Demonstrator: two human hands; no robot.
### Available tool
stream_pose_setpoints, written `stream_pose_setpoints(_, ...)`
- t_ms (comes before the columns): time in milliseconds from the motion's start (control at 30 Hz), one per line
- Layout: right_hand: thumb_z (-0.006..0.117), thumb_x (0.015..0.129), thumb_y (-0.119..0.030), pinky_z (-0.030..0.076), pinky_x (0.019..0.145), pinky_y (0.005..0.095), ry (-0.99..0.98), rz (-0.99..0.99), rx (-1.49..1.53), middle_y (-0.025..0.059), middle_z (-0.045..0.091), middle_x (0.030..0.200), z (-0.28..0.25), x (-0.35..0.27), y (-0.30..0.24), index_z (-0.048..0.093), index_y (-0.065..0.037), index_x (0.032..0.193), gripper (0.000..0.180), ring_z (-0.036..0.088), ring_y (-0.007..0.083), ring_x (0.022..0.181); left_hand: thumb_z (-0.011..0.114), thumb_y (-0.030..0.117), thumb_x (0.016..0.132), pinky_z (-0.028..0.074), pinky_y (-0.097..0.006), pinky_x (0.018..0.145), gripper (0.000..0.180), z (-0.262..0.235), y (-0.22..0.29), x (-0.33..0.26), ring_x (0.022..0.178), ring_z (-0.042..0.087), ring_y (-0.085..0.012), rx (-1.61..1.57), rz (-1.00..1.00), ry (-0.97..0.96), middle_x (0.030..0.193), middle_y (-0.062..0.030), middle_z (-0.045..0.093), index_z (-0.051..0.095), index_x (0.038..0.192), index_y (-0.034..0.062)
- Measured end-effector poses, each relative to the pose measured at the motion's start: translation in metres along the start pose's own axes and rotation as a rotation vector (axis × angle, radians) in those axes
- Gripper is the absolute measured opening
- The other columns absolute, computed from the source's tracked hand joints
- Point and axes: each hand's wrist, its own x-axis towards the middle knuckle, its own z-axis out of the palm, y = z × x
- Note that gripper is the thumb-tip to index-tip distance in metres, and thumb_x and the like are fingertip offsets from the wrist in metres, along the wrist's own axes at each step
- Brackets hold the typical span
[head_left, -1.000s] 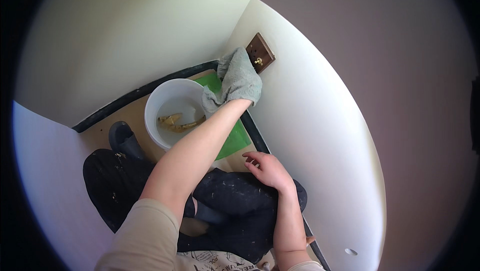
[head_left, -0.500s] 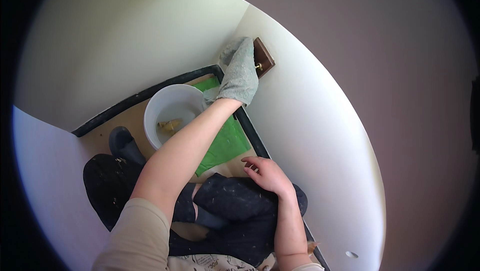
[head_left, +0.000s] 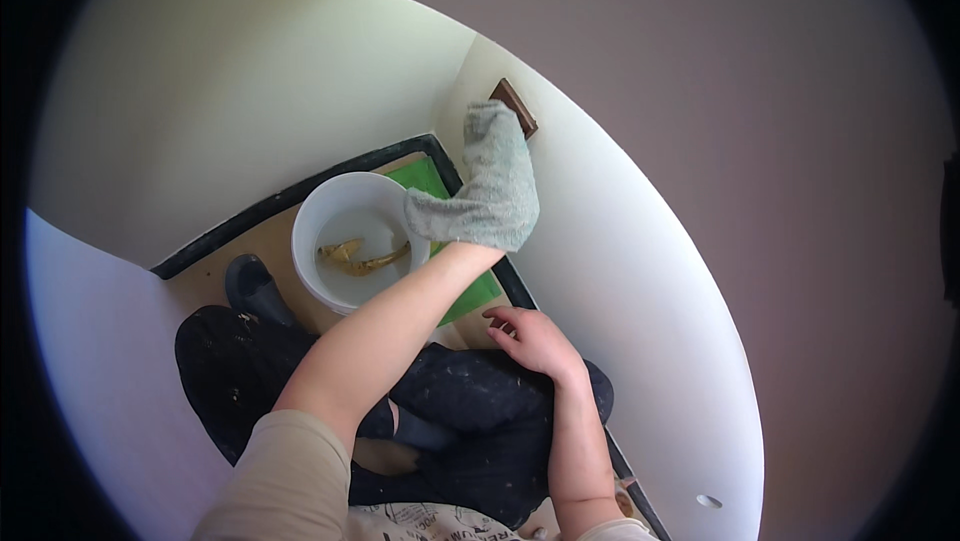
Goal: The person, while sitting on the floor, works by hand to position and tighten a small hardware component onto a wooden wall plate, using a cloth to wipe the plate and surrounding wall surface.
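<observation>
A grey-green cloth mitt point(head_left: 490, 181) covers my left hand point(head_left: 490, 166) completely, so its fingers are hidden. Its upper end is at the lower left of a small brown wooden plate point(head_left: 517, 111) on the right wall, overlapping it in view. A loose flap of the cloth hangs toward the rim of a white bucket point(head_left: 318, 286). Inside the bucket, in shallow liquid, lie yellow-brown curved pieces point(head_left: 370, 266) of a kind I cannot make out. My right hand point(head_left: 537, 341) hovers by my knee, empty, fingers loosely bent and thumb apart.
Green sheeting point(head_left: 470, 306) covers part of the tan floor behind and beside the bucket. Black edging point(head_left: 300, 193) runs along the wall base. My bent legs in dark trousers point(head_left: 470, 391) and a dark shoe point(head_left: 255, 291) lie close to the bucket. A pale wall point(head_left: 640, 271) rises at the right.
My mitt-covered left hand has moved down and slightly right along the wall, and a brass knob on the plate is now hidden. More of the bucket's inside shows. My right hand has hardly moved.
</observation>
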Motion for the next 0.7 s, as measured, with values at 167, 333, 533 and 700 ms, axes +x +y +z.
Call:
stream_pose_setpoints(167, 0.063, 0.098, -0.019, 0.058, 0.084, 0.0401, -0.011, -0.009, 0.009, 0.0186, 0.076, 0.103, 0.000, -0.001, 0.005, 0.068, -0.002, 0.125, 0.033, 0.074, 0.0317, 0.093, 0.057, 0.017, 0.091, 0.052, -0.039, 0.090, 0.022, -0.056, -0.031, 0.013, 0.091, 0.070, -0.0292, -0.040, 0.183, -0.121, 0.092, -0.0158, 0.073, 0.077, 0.091, 0.0088)
stream_pose_setpoints(333, 0.064, 0.098, -0.019, 0.057, 0.086, 0.0396, -0.004, -0.017, 0.008, 0.0175, 0.076, 0.101, -0.003, -0.003, 0.012, 0.069, -0.003, 0.125, 0.033, 0.073, 0.0309, 0.091, 0.063, 0.015, 0.086, 0.059, -0.044, 0.086, 0.022, -0.057, -0.039, 0.058, 0.099, 0.074, -0.0367, -0.261, 0.209, -0.561, 0.105, -0.0219, 0.075, 0.077, 0.097, 0.0013)
stream_pose_setpoints(533, 0.063, 0.097, -0.027, 0.055, 0.093, 0.0452, -0.007, -0.004, -0.067, 0.0188, 0.075, 0.111, 0.003, 0.003, 0.024, 0.069, -0.003, 0.125, 0.037, 0.071, 0.0374, 0.103, 0.067, 0.024, 0.087, 0.059, -0.045, 0.090, 0.029, -0.036, -0.045, 0.047, 0.112, 0.071, -0.0359, -0.561, -0.050, -0.436, 0.112, -0.0209, 0.075, 0.078, 0.103, 0.0039)
stream_pose_setpoints(700, 0.066, 0.096, -0.031, 0.057, 0.089, 0.0445, -0.038, -0.060, 0.012, 0.0187, 0.074, 0.110, 0.021, 0.013, 0.041, 0.071, -0.007, 0.121, 0.035, 0.072, 0.0363, 0.101, 0.062, 0.026, 0.092, 0.061, -0.045, 0.082, 0.026, -0.033, -0.036, 0.034, 0.099, 0.075, -0.0350, -0.173, 0.217, -0.419, 0.103, -0.0155, 0.077, 0.081, 0.092, 0.0087)
